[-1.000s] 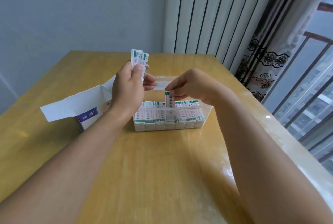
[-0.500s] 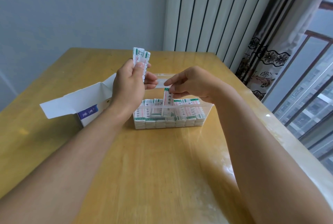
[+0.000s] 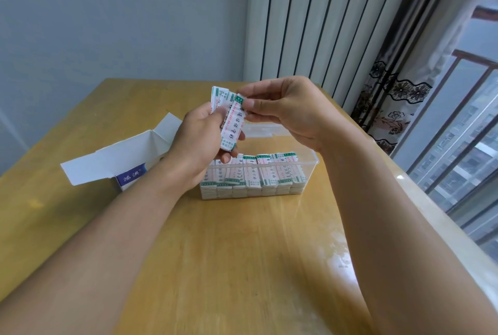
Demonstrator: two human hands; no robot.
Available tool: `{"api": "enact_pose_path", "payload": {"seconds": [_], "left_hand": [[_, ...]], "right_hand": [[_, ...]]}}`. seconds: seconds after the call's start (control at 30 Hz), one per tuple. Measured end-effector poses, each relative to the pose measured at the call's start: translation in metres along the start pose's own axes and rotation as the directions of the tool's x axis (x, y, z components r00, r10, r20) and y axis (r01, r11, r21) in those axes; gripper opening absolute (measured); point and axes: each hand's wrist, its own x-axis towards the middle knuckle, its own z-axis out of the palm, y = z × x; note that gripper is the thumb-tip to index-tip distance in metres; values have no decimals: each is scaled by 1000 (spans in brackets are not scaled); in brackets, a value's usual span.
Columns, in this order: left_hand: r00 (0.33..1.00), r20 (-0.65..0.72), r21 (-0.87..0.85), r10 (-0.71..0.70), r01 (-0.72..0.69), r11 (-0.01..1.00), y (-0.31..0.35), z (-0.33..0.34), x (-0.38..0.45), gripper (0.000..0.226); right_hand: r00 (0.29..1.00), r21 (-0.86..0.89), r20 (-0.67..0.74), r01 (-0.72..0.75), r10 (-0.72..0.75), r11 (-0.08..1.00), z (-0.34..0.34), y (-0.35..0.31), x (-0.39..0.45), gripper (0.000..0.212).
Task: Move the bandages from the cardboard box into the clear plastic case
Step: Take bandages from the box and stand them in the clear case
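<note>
Right hand (image 3: 285,111) pinches the top of one wrapped bandage (image 3: 232,125), peeling it from the small bundle (image 3: 219,97) gripped in the left hand (image 3: 200,140).

Both hands hover above the left end of the clear plastic case (image 3: 310,170), which sits mid-table with rows of bandages packed nearly to its rim. The open cardboard box (image 3: 118,159) lies to its left, contents hidden. To do this step well, probably draw the strip straight off so no others slip loose, then stand it upright in a remaining gap on the wooden table (image 3: 229,253).
</note>
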Motion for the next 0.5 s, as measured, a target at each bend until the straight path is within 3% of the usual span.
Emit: {"api": "enact_pose_path", "payload": {"seconds": [0.4, 0.5], "left_hand": [[999, 48, 24, -17, 15, 1000, 3, 3, -4, 30], [996, -63, 174, 65, -53, 983, -3, 0, 1, 29]], "right_hand": [[999, -55, -48, -21, 18, 998, -1, -2, -1, 10], [997, -84, -70, -36, 31, 996, -6, -1, 0, 8]]}}
